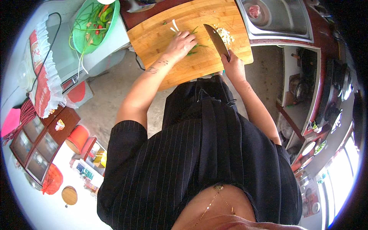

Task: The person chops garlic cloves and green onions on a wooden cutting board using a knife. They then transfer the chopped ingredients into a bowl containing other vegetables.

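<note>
My left hand [181, 45] is on the wooden cutting board [155, 31], its fingers bent over green onions [193, 53]. White stalk ends [174, 26] stick out beyond the fingers, and green pieces show beside and below them. In my right hand [234, 66] is the handle of a kitchen knife [217, 40]. Its broad blade points up and left over the board, between the onions and a pile of chopped pale pieces, perhaps garlic [225, 36]. A small green bit [164, 23] lies left of the white ends.
A green plastic basket [76, 34] of peppers and green onions stands at upper left. Right of the board is a steel sink [287, 21] with a bowl [266, 17] holding raw meat [254, 11]. Plates [308, 149] line the right-hand counter.
</note>
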